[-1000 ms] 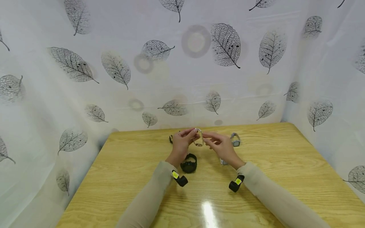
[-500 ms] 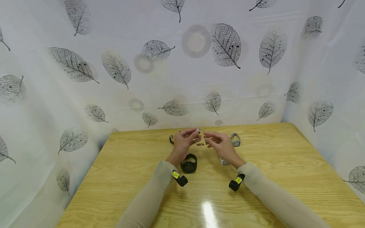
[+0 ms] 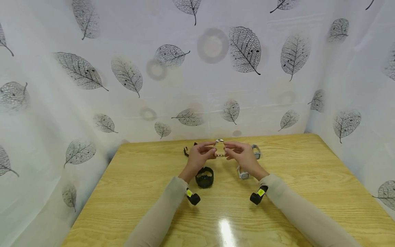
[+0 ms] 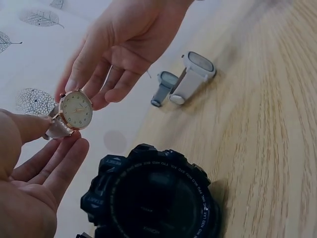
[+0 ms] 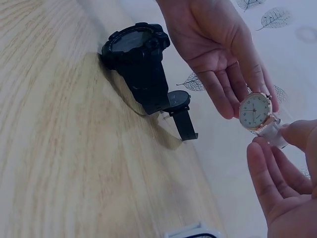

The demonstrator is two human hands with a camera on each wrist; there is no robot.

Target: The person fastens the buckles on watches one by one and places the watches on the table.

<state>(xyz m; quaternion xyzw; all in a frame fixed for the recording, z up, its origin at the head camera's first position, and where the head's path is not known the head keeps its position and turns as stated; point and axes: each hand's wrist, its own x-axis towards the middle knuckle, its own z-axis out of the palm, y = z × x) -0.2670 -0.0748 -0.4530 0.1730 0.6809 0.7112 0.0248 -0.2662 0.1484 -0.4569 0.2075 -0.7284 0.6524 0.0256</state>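
Note:
Both hands hold a wristwatch (image 3: 219,155) with its strap looped, raised over the far part of the table. Its pale round dial (image 4: 77,110) with numerals and rose-gold case show in both wrist views; the strap is light. My left hand (image 3: 198,158) pinches the watch's left side between thumb and fingers. From the other side my right hand (image 3: 243,158) pinches its right side. Below the left hand stands a chunky black digital watch (image 3: 204,177). A white watch (image 3: 243,175) lies beneath the right wrist.
Behind the right hand sits a grey-blue watch (image 3: 257,155). A slim black watch (image 5: 179,100), partly hidden by the left hand in the head view, stands toward the back. The wooden table (image 3: 139,206) ends at a leaf-print curtain (image 3: 185,89).
The held watch has shifted slightly right and turned, its loop now facing the head camera. My right hand has moved a little right, uncovering more of the white watch.

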